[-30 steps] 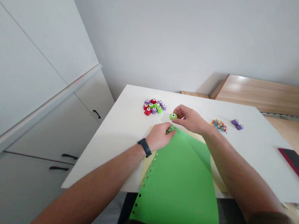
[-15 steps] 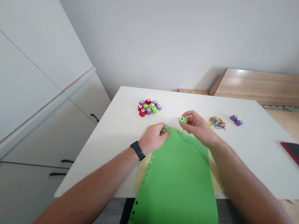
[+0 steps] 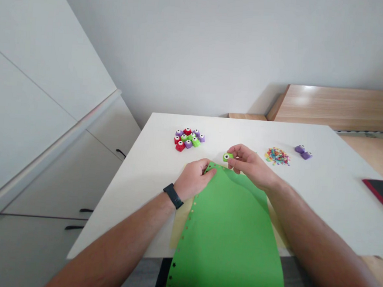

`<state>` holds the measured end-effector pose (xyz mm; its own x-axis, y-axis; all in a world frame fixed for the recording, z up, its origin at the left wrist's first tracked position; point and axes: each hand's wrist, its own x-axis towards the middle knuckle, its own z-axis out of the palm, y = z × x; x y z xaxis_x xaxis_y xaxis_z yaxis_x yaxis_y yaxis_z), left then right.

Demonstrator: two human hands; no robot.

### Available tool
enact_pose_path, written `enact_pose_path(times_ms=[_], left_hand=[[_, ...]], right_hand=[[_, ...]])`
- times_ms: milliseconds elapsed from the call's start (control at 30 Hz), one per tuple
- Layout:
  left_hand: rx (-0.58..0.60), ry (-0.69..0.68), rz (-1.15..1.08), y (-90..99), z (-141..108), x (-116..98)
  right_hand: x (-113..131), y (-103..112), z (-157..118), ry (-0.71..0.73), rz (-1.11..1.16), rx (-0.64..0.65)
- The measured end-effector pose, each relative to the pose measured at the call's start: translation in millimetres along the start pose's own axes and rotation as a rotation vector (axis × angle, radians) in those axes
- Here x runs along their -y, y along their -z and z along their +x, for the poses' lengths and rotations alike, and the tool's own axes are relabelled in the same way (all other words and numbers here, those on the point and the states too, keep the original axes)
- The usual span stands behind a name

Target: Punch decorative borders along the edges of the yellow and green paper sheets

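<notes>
A large sheet of green paper (image 3: 231, 233) slopes from the tabletop down over the front edge. Star-shaped holes run along its left side, and a few show at its far edge. My left hand (image 3: 194, 176) pinches the far left corner between thumb and fingers. Just beyond the far edge, my right hand (image 3: 247, 165) grips a small green craft punch (image 3: 227, 157) with a star on its white button. The punch is close to the paper's edge; whether it touches I cannot tell. Beneath lies a pale yellow sheet (image 3: 179, 223), mostly covered.
Several red, purple and green craft punches (image 3: 188, 139) are clustered at the back left of the white table (image 3: 133, 174). Right of my right hand lies a heap of colourful paper bits (image 3: 277, 156). Two purple punches (image 3: 303, 152) sit beyond it, and a dark red-edged object (image 3: 381, 196) lies far right.
My right hand has brought the green punch left and slightly down, nearer the paper's far edge. My left hand keeps its hold on the corner. The view has shifted slightly.
</notes>
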<state>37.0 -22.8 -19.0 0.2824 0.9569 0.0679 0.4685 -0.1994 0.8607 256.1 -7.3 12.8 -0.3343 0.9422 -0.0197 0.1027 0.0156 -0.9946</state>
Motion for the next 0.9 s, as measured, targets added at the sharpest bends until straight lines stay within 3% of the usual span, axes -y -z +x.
enact_pose_path(times_ms=[900], left_hand=[[0.002,0.02,-0.109,-2.1,1,5]], right_hand=[[-10,2,2,0.023,0.033,0.02]])
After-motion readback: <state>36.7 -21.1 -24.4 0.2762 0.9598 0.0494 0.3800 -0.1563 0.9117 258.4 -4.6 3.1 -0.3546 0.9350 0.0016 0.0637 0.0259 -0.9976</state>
